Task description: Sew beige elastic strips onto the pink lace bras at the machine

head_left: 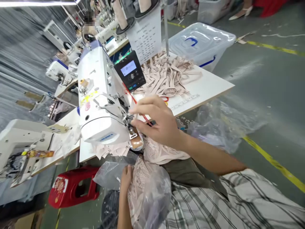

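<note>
My right hand (pixel 159 122) is raised at the needle end of a white sewing machine (pixel 102 117). Its thumb and forefinger come together in a pinch by the presser foot; whatever lies between the tips is too small to make out. A red strip (pixel 133 99) runs behind these fingers. Lower down, my left hand (pixel 126 175) is closed at the edge of a beige lace bra (pixel 139 178) in my lap, its fingertips partly hidden. More of the lace (pixel 164 153) lies below the machine's arm. Clear plastic (pixel 156 194) covers part of it.
Beige straps (pixel 166 74) are heaped on the white table (pixel 209 84), beside a control panel (pixel 130 70). Behind stands a lidded clear bin (pixel 202 38). A red stool (pixel 71 187) is at lower left, near another sewing machine (pixel 21 143). Plastic bags (pixel 221 124) lie on the floor.
</note>
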`<state>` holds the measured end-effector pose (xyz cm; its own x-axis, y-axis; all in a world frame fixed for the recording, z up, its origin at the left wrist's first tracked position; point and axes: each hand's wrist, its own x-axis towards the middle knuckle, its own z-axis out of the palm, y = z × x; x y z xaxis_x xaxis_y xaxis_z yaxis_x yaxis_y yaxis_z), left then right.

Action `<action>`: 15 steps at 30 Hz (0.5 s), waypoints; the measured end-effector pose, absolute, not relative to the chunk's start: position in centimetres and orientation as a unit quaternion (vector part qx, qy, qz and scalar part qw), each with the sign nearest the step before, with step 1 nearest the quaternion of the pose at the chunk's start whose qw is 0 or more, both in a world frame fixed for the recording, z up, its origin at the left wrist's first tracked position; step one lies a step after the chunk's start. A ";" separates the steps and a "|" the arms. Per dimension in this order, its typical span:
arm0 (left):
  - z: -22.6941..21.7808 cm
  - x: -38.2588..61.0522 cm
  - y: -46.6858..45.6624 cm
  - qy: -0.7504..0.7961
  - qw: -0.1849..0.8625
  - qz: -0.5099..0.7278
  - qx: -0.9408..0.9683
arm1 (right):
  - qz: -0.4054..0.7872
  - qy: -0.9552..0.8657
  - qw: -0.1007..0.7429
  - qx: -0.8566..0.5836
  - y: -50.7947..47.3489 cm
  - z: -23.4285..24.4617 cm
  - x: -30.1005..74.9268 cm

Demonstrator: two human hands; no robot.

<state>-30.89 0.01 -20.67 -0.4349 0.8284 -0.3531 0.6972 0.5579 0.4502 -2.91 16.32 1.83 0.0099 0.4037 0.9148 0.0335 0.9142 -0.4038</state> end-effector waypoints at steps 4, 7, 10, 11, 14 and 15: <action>-19.7 -31.7 -1.0 0.814 0.244 0.163 0.502 | 0.054 -0.747 0.636 -0.186 19.1 4.3 -3.7; -19.0 -32.1 -1.2 0.789 0.229 0.199 0.534 | 0.069 -0.773 0.601 -0.189 19.6 6.4 -4.5; -18.8 -32.3 -0.9 0.789 0.214 0.218 0.533 | 0.090 -0.775 0.599 -0.178 19.6 7.4 -4.7; -18.5 -32.4 -0.8 0.791 0.211 0.222 0.530 | 0.093 -0.771 0.605 -0.178 19.5 7.4 -4.6; -15.4 -32.1 -1.2 0.779 0.213 0.241 0.538 | 0.112 -0.744 0.634 -0.181 18.8 6.2 -4.0; -13.3 -31.9 -1.5 0.769 0.209 0.251 0.549 | 0.136 -0.732 0.644 -0.179 18.5 5.5 -3.9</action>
<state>-31.92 -1.46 -13.34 -0.3101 0.9496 -0.0461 0.7398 0.2715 0.6156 -3.88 18.46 5.49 -0.1076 0.4364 0.8933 0.0870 0.8992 -0.4288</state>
